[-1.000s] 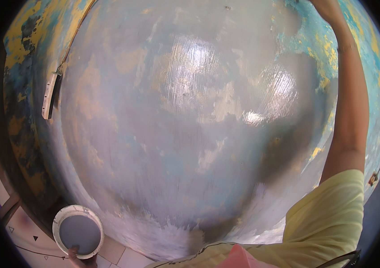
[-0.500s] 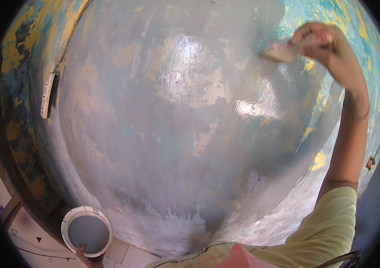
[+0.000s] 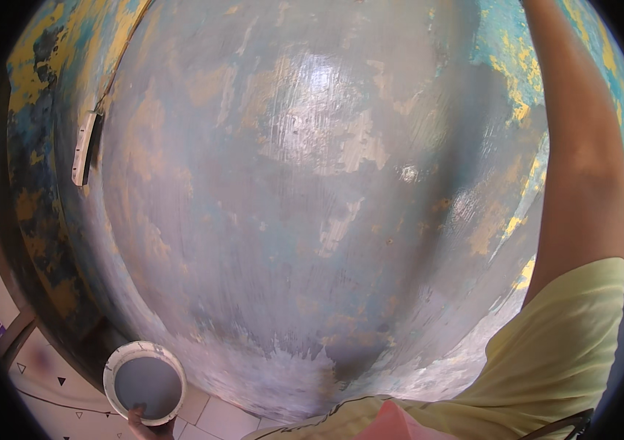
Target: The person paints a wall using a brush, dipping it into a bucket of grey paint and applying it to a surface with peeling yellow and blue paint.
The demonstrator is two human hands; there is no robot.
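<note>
Down at the lower left, my left hand point(image 3: 152, 425) grips the near rim of a white bucket point(image 3: 110, 370). Grey paint point(image 3: 152, 385) fills part of the bucket, and my thumb hooks over its edge. My right arm point(image 3: 583, 161) stretches up along the right side, past the upper border, so the hand and whatever it holds are out of sight. In front of me spreads a wall point(image 3: 268, 220) brushed with thin grey paint, wet and glossy in the upper middle. Patches of turquoise and yellow point(image 3: 514, 66) show uncoated near the raised arm.
A white power strip point(image 3: 85, 150) with a cord hangs on the wall at the left. Beside it runs a dark, patchy yellow-and-blue strip of wall point(image 3: 41, 183). Light floor tiles point(image 3: 224, 419) lie below, near the bucket.
My right hand, which was moving a paintbrush over the upper right wall, has reached upward out of view. My left hand and the bucket stay almost where they were.
</note>
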